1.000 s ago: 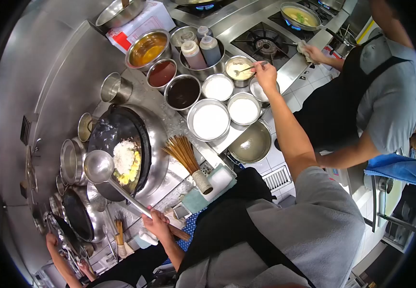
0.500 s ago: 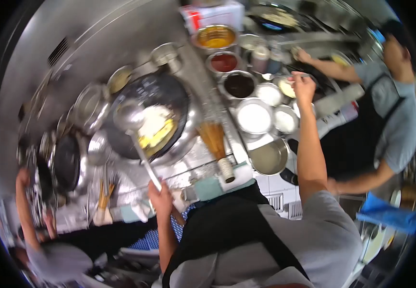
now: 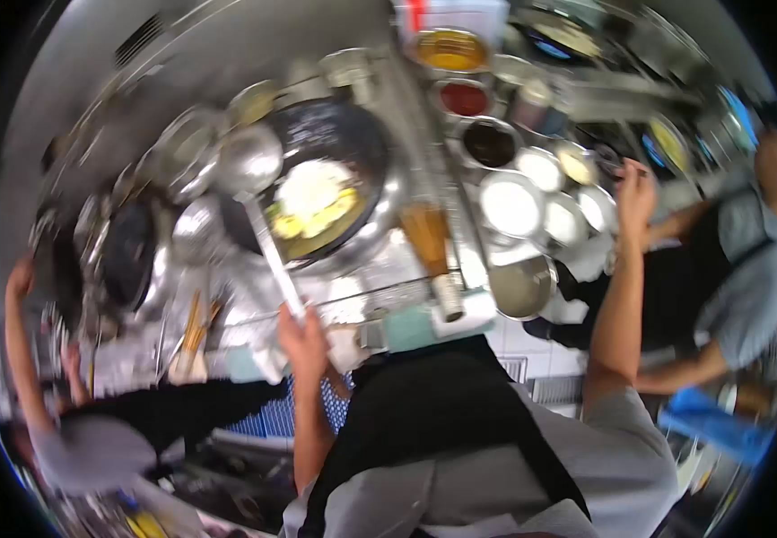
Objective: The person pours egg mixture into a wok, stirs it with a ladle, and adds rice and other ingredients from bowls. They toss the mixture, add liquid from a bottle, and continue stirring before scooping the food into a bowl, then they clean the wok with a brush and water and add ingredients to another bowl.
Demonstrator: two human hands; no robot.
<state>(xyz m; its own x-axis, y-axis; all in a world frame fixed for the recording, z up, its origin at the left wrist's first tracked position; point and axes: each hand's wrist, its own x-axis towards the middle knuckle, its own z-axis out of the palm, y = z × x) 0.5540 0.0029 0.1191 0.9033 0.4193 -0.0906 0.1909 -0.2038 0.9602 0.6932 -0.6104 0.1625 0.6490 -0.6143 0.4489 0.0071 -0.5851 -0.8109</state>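
Observation:
My left hand point(image 3: 303, 336) is closed around the handle of a steel ladle point(image 3: 267, 251). The ladle's round bowl is over the left rim of a black wok point(image 3: 326, 125). White food, perhaps rice, and yellow egg point(image 3: 312, 197) lie together in the wok. Out to the right, my right hand point(image 3: 637, 193) has its fingers pinched together beside a row of seasoning containers. A small dark thing shows at the fingertips, too blurred to name. Nearest to that hand is a bowl of white seasoning point(image 3: 595, 208).
Bowls of orange liquid point(image 3: 451, 49), red sauce point(image 3: 463, 97) and dark sauce point(image 3: 489, 143) line the counter. A bamboo brush point(image 3: 429, 247) lies right of the wok, above a pot point(image 3: 523, 287). Co-workers stand at right point(image 3: 738, 242) and left point(image 3: 92, 448).
My view has shifted, so the counter appears farther right and higher. The ladle's bowl has moved toward the wok's upper left rim. My right hand has moved right, away from the seasoning bowls.

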